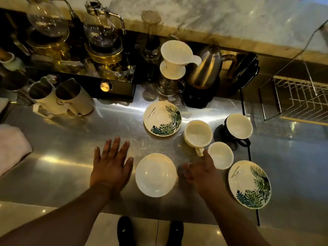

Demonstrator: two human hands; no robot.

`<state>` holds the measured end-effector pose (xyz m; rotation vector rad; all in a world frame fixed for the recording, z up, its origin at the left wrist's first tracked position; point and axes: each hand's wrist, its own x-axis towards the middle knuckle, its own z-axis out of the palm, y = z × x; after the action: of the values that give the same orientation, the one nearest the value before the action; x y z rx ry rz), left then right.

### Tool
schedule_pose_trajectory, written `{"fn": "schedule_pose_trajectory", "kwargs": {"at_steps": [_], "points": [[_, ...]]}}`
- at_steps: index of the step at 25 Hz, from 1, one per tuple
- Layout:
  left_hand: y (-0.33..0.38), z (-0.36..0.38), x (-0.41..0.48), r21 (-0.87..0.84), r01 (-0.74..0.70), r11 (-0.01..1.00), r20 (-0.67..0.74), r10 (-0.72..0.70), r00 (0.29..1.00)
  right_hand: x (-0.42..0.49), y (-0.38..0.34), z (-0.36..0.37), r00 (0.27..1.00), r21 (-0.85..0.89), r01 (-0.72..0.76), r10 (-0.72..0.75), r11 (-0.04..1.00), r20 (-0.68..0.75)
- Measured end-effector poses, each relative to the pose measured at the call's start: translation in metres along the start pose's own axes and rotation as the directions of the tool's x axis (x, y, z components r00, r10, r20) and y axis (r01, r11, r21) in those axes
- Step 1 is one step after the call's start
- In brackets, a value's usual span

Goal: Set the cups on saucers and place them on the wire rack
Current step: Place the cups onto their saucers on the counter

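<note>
Three saucers lie on the steel counter: a plain white saucer (156, 174) near the front, a leaf-print saucer (162, 118) behind it, and a second leaf-print saucer (249, 184) at the right. A white cup (198, 134) with its handle toward me, a small white cup (221, 155) and a dark cup with a white inside (238, 126) stand between them. My left hand (111, 166) rests flat and open, left of the plain saucer. My right hand (202, 172) hovers open, one finger almost at the white cup's handle. The wire rack (300, 96) is at the far right.
Two steel pitchers (60, 96) stand at the left. Siphon brewers (101, 41), a white dripper on a glass server (174, 63) and a steel kettle (207, 68) line the back. A pink cloth (12, 148) lies at the left edge.
</note>
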<state>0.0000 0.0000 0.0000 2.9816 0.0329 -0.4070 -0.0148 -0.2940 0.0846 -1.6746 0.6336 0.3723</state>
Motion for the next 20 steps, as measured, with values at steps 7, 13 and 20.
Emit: {"fn": "schedule_pose_trajectory", "kwargs": {"at_steps": [7,13,20], "points": [[-0.005,0.008,0.004,0.023,0.000,1.000,-0.073,0.001,0.997,0.007,-0.005,0.006,0.999,-0.056,-0.013,0.011,0.998,-0.039],[-0.004,0.003,0.003,0.004,-0.005,1.000,-0.038,0.005,0.999,0.020,-0.011,0.019,0.975,0.125,-0.208,0.215,0.970,-0.047],[0.000,-0.005,0.003,-0.021,0.000,1.000,-0.016,0.000,1.000,0.038,-0.026,0.027,0.932,0.394,-0.265,0.339,0.880,-0.131]]}}
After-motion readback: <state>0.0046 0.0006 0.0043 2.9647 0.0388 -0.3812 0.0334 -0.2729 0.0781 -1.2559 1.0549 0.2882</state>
